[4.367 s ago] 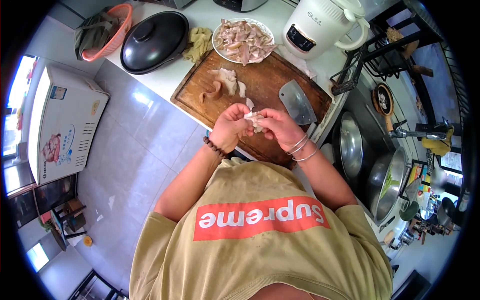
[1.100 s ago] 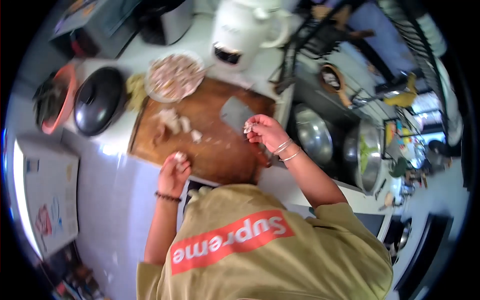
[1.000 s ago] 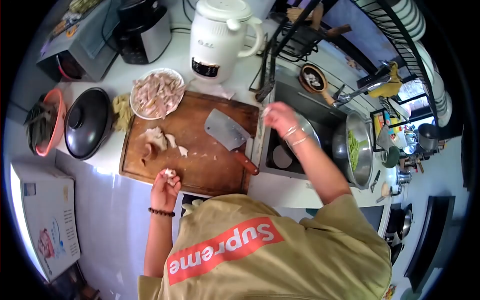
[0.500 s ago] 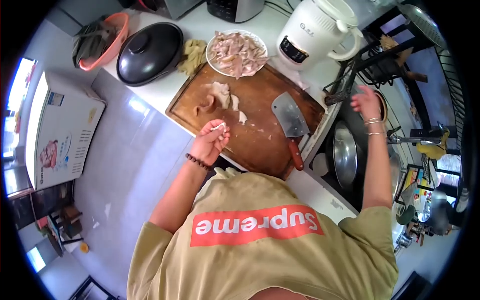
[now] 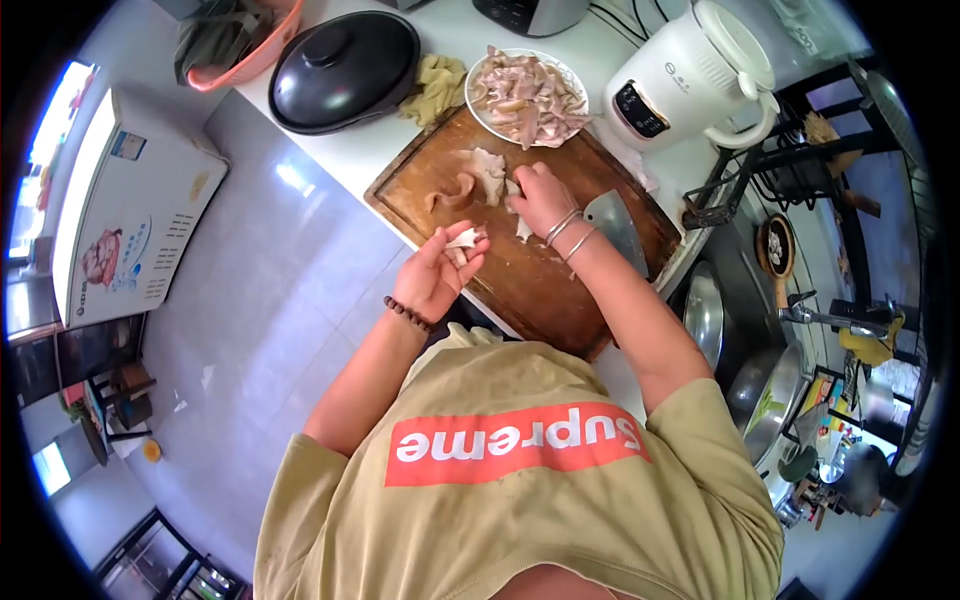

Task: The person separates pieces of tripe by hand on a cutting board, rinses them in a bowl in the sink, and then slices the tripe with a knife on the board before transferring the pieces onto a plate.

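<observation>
My left hand [image 5: 432, 277] is palm up near the front left edge of the wooden cutting board [image 5: 545, 300], its curled fingers holding pale meat scraps [image 5: 463, 241]. Over the middle of the board, my right hand [image 5: 545, 200] has its fingertips together on a small pale strip of meat [image 5: 512, 189]. A larger pale piece of meat [image 5: 489, 176] and a brownish curled piece [image 5: 450, 194] lie just left of those fingertips. To the right, a cleaver [image 5: 618, 232] rests flat on the board; my right forearm hides its handle.
Behind the board stand a white plate [image 5: 579, 84] heaped with sliced meat, a black lidded pot [image 5: 343, 75], a yellowish cloth [image 5: 435, 88] and a white electric jug [image 5: 672, 85]. Metal bowls [image 5: 704, 315] sit in the sink area at right. A white freezer [image 5: 140, 215] stands left.
My right hand has come from over the sink side to the middle of the board, onto the meat strip. My left hand has turned palm up and opened somewhat, showing the scraps.
</observation>
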The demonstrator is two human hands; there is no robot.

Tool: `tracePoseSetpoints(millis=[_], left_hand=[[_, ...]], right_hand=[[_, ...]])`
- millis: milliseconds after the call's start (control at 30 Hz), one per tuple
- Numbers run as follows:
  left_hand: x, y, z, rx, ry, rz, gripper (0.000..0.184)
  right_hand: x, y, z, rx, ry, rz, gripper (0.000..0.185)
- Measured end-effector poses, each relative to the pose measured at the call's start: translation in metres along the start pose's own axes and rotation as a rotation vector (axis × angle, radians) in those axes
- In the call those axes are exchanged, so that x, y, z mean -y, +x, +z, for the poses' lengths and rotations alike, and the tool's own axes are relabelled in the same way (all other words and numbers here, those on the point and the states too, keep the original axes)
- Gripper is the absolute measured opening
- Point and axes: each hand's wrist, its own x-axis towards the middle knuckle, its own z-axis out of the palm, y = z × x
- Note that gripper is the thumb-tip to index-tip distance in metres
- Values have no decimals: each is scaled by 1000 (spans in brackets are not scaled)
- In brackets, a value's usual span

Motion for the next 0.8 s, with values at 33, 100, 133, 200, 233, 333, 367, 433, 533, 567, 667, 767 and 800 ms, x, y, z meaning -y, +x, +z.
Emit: tracePoseSetpoints(millis=[33, 100, 133, 200, 233, 333, 367, 433, 533, 567, 667, 767, 800], left_hand=[[0, 0, 3, 1, -56, -6, 40], [2, 2, -2, 40, -68, 10, 47], [3, 3, -3, 67, -101, 7, 48], [4, 6, -4, 104, -148, -2, 51], [4, 7, -5, 105, -149, -1, 51], [8, 10, -4, 128, -168, -12, 52], [9, 12, -4, 115, -176, -17, 54], [9, 15, -2, 105, -180, -17, 55], [9, 16, -1, 95, -172, -8, 56], [9, 17, -1, 74, -162, -9, 56], [10, 19, 3, 32, -127, -7, 54], [19, 24, 6, 26, -97, -17, 54], [23, 26, 8, 43, -89, -25, 55]], right_hand=[[2, 1, 2, 9, 0, -8, 20], [1, -2, 1, 83, -20, -57, 17], [1, -4, 1, 91, 58, -48, 13], [5, -12, -12, 75, 104, -9, 14], [9, -18, -17, 59, 153, 32, 14], [7, -31, -15, 60, -11, -88, 16], [9, -35, -12, 56, -11, -85, 16], [15, -39, -7, 152, -130, -25, 18], [16, -43, 1, 152, -88, -26, 17], [14, -44, 4, 132, -55, -49, 16], [3, -46, 15, 11, 185, -73, 17], [13, -47, 10, 16, 549, 93, 21], [19, -49, 6, 14, 546, 91, 21]])
